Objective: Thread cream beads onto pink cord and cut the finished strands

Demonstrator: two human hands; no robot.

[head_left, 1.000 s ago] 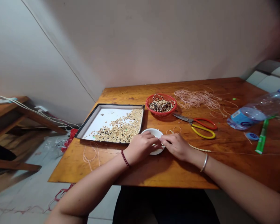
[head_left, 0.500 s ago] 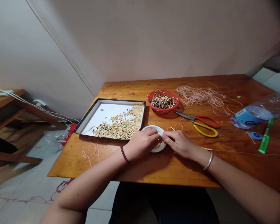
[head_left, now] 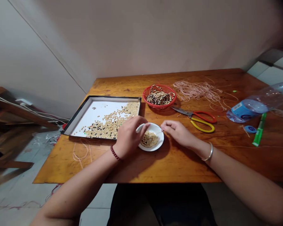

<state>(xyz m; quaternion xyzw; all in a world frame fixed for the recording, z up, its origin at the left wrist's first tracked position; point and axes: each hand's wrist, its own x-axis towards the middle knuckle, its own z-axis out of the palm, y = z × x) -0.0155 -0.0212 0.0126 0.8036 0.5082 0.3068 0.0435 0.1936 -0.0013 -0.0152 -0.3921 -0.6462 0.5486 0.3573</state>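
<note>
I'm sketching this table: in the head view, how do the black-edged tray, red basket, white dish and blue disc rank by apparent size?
Black-edged tray
Red basket and white dish: too alike to rank, the dish nearer and partly behind the left hand
Blue disc

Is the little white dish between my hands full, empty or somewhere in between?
Somewhere in between: the white dish has pale beads covering part of its inside, and bare white surface shows beside them.
</note>
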